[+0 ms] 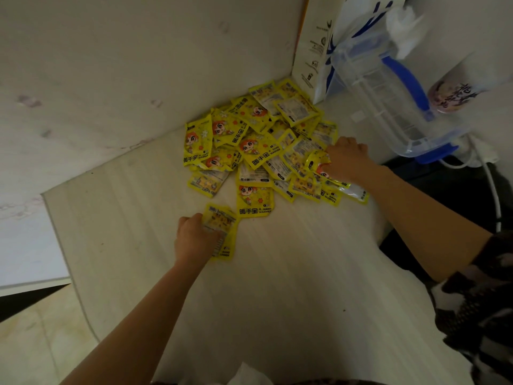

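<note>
Head view. My left hand (194, 237) curls over a small stack of packets (222, 222), thumb side on top, pressing it flat against the table (277, 287). The heap of yellow hand-warmer packets (258, 134) lies just beyond those fingertips, packed into the wall corner.

My right hand (348, 159) pinches one crumpled packet (316, 162) at the heap's near edge. More packets lie under and behind that wrist, close to the table's edge.

Risks:
- Lifting the right pinch probably drags the overlapping neighbours, and those behind my wrist may slide off the edge.
- The foil looks slick, so the left stack may fan out if I loosen my press.
- The clear box with a blue handle (388, 107) stands just beyond my right knuckles, where a quick swing could knock it.
</note>
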Demonstrator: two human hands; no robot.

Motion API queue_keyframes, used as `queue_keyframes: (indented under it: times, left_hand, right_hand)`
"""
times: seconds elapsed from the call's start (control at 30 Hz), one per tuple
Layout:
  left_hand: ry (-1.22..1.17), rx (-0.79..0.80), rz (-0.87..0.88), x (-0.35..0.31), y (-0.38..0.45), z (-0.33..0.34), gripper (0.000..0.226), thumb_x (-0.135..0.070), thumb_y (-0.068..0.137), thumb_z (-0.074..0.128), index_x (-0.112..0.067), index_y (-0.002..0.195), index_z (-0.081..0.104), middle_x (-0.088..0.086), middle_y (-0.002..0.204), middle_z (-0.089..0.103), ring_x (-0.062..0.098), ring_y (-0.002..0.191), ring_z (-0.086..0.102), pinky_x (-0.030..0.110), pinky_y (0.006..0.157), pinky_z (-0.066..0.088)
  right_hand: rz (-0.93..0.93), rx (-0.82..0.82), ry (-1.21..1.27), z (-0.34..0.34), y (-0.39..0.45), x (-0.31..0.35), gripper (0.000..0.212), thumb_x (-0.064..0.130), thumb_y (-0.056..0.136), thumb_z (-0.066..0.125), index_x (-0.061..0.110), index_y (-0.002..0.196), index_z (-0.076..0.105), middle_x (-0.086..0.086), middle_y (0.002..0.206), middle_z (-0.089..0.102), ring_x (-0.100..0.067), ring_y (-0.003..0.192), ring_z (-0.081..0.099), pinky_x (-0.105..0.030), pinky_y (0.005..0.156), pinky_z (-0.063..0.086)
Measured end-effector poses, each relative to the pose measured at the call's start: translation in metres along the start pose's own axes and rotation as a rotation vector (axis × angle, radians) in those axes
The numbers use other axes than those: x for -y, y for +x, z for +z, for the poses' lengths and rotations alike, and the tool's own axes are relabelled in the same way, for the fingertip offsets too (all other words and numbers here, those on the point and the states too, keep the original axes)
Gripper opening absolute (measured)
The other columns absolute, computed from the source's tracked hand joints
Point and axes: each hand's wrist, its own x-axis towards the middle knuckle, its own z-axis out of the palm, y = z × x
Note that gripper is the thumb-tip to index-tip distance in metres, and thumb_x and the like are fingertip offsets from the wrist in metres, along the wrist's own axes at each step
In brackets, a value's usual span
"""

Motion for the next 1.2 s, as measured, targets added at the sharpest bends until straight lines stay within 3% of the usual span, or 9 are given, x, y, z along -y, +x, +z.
queue_keyframes:
  times: [0.17,0.27,0.37,0.6,0.7,0.77,0.97,1.07,1.2]
  left_hand:
    - [-0.080,-0.056,0.050,0.001,0.005,-0.013,0.028,-0.022,0.076,0.076,-0.009,0.097,0.063,0.007,0.103,0.046,0.022,0.085,0.049,0.031,0.075,0.042]
    - [-0.229,-0.071,0.024,0.003,0.012,-0.024,0.024,-0.019,0.072,0.078,-0.013,0.092,0.066,0.010,0.100,0.060,0.026,0.085,0.060,0.037,0.076,0.053]
    - [-0.392,-0.067,-0.031,0.001,0.019,-0.036,0.020,-0.018,0.069,0.079,-0.020,0.084,0.066,0.007,0.085,0.070,0.027,0.079,0.069,0.044,0.071,0.059]
    - [-0.597,-0.080,0.000,-0.016,0.039,-0.070,0.024,-0.010,0.070,0.080,-0.016,0.091,0.068,0.007,0.086,0.072,0.024,0.075,0.070,0.039,0.064,0.059]
    - [-0.677,-0.080,0.038,-0.032,0.049,-0.083,0.029,-0.004,0.073,0.078,-0.011,0.097,0.063,0.000,0.082,0.069,0.017,0.069,0.067,0.025,0.048,0.053]
    - [-0.714,-0.099,0.039,-0.043,0.061,-0.091,0.037,-0.002,0.072,0.079,-0.011,0.100,0.057,-0.003,0.082,0.065,0.012,0.067,0.064,0.022,0.044,0.051]
    - [-0.802,-0.104,-0.026,-0.066,0.109,-0.100,0.059,-0.006,0.066,0.084,-0.010,0.117,0.054,0.005,0.103,0.067,0.022,0.082,0.068,0.040,0.068,0.058]
    - [-0.828,-0.032,-0.077,-0.072,0.134,-0.097,0.049,-0.006,0.064,0.084,-0.006,0.110,0.065,0.014,0.105,0.071,0.031,0.088,0.070,0.046,0.077,0.058]
    - [-0.749,-0.001,-0.100,-0.076,0.149,-0.088,0.034,-0.005,0.070,0.081,-0.006,0.101,0.068,0.016,0.102,0.071,0.031,0.088,0.069,0.041,0.078,0.058]
  right_hand:
    - [0.002,-0.099,-0.036,-0.003,-0.009,-0.001,0.045,0.045,0.093,0.050,0.007,0.117,0.057,-0.018,0.122,0.048,-0.034,0.114,0.047,-0.048,0.101,0.027]
    - [-0.005,-0.124,0.004,-0.010,-0.014,0.000,0.039,0.042,0.095,0.048,0.009,0.113,0.055,-0.015,0.116,0.048,-0.033,0.104,0.053,-0.051,0.101,0.025]
    - [-0.013,-0.137,0.056,-0.019,-0.019,0.005,0.041,0.042,0.096,0.046,0.010,0.119,0.052,-0.016,0.118,0.048,-0.033,0.108,0.052,-0.052,0.101,0.025]
    - [-0.068,-0.216,0.344,-0.049,-0.030,0.032,0.036,0.040,0.096,0.049,0.008,0.110,0.053,-0.011,0.113,0.057,-0.032,0.112,0.051,-0.047,0.097,0.033]
    - [-0.162,-0.258,0.555,-0.060,-0.027,0.041,0.027,0.040,0.093,0.055,0.019,0.080,0.044,0.006,0.077,0.049,-0.021,0.082,0.058,-0.029,0.070,0.044]
    - [-0.179,-0.262,0.693,-0.066,-0.021,0.051,0.029,0.040,0.091,0.059,0.019,0.079,0.044,0.008,0.071,0.047,-0.009,0.064,0.053,-0.017,0.055,0.039]
    - [0.001,-0.060,1.243,-0.061,0.018,0.081,0.046,0.040,0.081,0.070,0.012,0.115,0.055,-0.005,0.104,0.063,-0.020,0.089,0.061,-0.033,0.074,0.051]
    - [0.143,0.050,1.439,-0.052,0.033,0.091,0.051,0.034,0.079,0.075,0.009,0.120,0.059,-0.014,0.111,0.066,-0.026,0.092,0.063,-0.045,0.087,0.055]
    - [0.185,0.072,1.302,-0.041,0.042,0.099,0.032,0.026,0.088,0.067,0.000,0.106,0.064,-0.009,0.088,0.061,-0.017,0.067,0.052,-0.031,0.064,0.045]
